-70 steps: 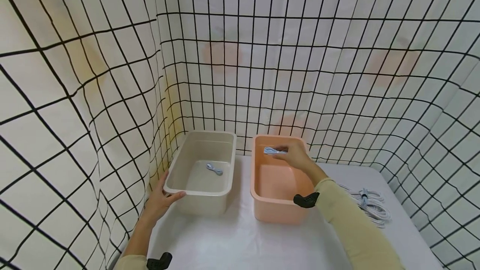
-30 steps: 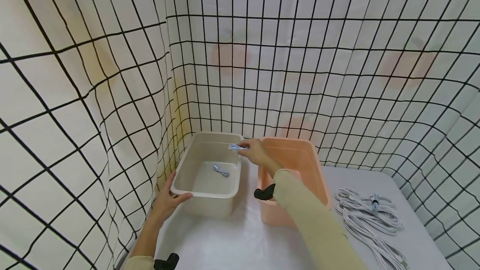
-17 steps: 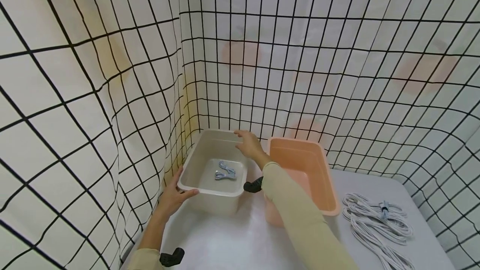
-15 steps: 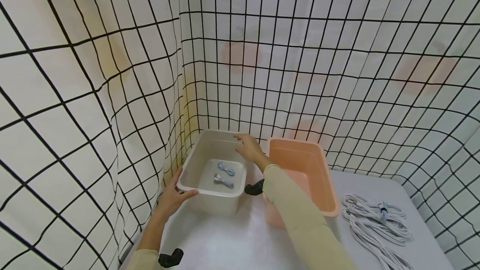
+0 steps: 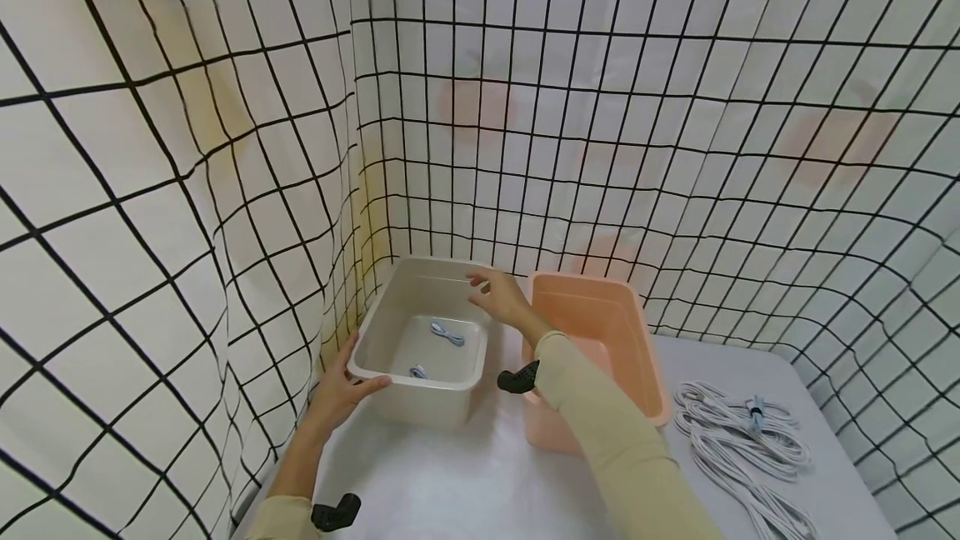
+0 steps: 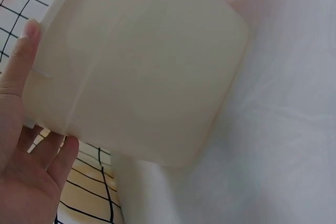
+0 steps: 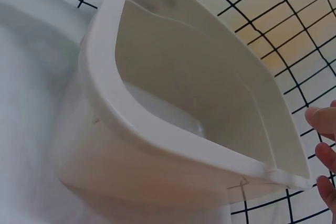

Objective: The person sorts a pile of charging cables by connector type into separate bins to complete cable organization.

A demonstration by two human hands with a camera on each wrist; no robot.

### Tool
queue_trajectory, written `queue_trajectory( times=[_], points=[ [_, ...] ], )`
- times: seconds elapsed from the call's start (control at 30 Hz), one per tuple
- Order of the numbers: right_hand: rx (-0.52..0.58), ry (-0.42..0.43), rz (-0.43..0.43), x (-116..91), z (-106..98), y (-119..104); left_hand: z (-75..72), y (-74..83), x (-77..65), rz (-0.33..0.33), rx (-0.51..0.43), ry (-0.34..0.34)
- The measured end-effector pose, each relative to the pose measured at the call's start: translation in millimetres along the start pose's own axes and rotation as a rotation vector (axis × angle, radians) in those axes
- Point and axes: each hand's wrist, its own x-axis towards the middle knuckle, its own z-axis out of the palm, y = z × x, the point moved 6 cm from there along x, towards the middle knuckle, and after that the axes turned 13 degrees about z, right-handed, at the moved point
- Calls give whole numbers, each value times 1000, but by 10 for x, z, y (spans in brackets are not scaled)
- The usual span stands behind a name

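A beige plastic bin (image 5: 420, 402) stands at the left, and my left hand (image 5: 337, 394) grips its near left corner. In the left wrist view the thumb of that hand (image 6: 18, 66) lies against the bin's wall and the fingers bend around its side. Two small tied cable bundles lie in the bin: one pale blue bundle (image 5: 447, 333) on the floor, another bundle (image 5: 417, 372) close to the near wall, partly hidden by the rim. Over the bin's right far edge hovers my right hand (image 5: 498, 297), fingers loosely bent, holding nothing.
An orange bin (image 5: 588, 315) stands right of the beige one, partly behind my right forearm. Long coiled white cables (image 5: 750, 440) lie on the table's right side. Black netting (image 5: 570, 157) encloses the left, back and right.
My right hand carried a cable bundle left from the orange bin and let it go into the beige bin. That bundle has slid to the near wall. My left hand stays at the corner.
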Motion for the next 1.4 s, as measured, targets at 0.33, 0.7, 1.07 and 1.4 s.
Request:
queue_trajectory(
  times=[0.33,0.7,1.07,1.4],
  points=[
    [50,8,-25,-94,-194,26,-2,14,38,30,1,-11],
    [124,-25,15,-216,-297,135,-16,27,20,2,23,-9],
    [193,0,56,-369,-424,271,26,13,9,10,1,-13],
    [205,13,59,-452,-524,340,13,45,-31,-5,22,-11]
  ],
)
